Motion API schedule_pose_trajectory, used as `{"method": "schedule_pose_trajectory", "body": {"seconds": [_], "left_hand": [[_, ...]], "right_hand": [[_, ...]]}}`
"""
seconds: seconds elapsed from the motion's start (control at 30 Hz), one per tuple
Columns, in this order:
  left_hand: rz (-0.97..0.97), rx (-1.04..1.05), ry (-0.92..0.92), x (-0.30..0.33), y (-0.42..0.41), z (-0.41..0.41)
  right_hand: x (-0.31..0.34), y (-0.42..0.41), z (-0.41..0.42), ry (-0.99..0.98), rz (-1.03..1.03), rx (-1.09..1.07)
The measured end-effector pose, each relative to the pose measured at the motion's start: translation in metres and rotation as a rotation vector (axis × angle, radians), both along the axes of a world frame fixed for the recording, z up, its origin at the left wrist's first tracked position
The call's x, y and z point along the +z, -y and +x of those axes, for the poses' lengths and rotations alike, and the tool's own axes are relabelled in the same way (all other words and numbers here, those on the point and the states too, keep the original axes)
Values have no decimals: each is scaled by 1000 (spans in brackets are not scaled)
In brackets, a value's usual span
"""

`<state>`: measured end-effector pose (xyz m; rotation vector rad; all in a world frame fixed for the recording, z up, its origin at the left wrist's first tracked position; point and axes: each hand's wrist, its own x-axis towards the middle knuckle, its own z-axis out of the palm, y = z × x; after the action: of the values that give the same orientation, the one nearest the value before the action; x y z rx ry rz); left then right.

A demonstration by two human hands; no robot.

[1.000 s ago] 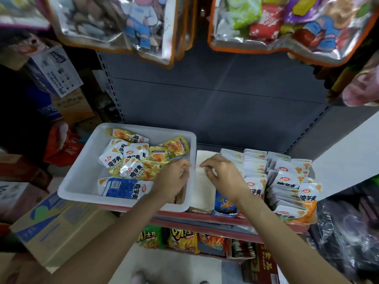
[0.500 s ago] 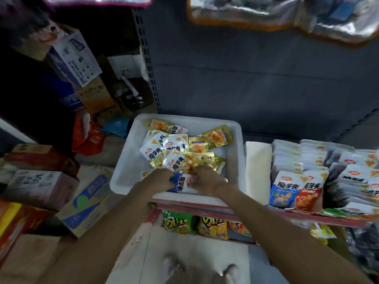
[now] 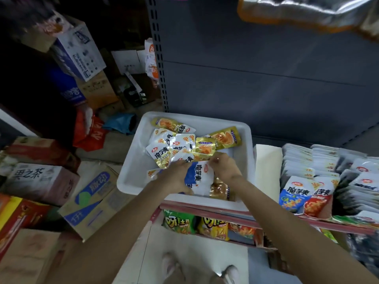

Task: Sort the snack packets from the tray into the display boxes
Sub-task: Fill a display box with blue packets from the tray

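- head view: white rectangular plastic tray sits on the red-edged shelf, w/ a loose pile of small gold foil and white foil snack packets toward its back half.
- big white-and-blue snack packet lies at the tray's near side, between both hands.
- left hand lies over the big packet's left edge, fingers curled down on it; looks like a hold, thumb side hidden so grip depth unclear.
- right hand at the packet's upper right corner, fingertips bunched as if pinching; can't tell if it has the corner of the big packet or a gold packet next to it.
- display boxes w/ upright rows of white packets are to the right on the same shelf, well apart from the hands; blue and red fronted packets at their near end.
- judgement: pickup step, most packets not yet sorted.
- risk: small foil packets overlap the big one's far edge, so lifting could drag them out or flip them over the rim.
- risk: slick foil, shallow pinch may slip.
- risk: tray's near edge overhangs the shelf, pressing down could tip it.
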<state>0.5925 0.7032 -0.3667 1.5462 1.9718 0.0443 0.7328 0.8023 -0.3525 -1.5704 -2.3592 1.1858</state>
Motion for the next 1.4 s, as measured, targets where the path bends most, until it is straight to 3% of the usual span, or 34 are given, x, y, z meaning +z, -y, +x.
{"method": "schedule_pose_trajectory", "body": {"seconds": [0.1,0.23,0.4,0.53,0.67,0.73,0.93,1.4], "left_hand": [[175,48,75,19,-8,17],[494,167,116,43,-24,42],[555,243,380,63,-54,84],[556,250,615,71,-80,133],[528,184,482,60,-104,165],[480,62,359,53,-111,180],[268,-35,265,44,-111,206],[427,-12,296,43,-101,203]], "right_hand": [[18,-2,15,-336,-264,-247],[53,-10,46,-614,-390,-351],[79,-32,99,-579,-37,-104],[91,-49,145,-620,105,-123],[99,-69,196,-621,319,-249],[104,-77,217,-678,328,-306],[102,-90,242,-793,280,-331],[95,-108,239,-714,169,-132]]}}
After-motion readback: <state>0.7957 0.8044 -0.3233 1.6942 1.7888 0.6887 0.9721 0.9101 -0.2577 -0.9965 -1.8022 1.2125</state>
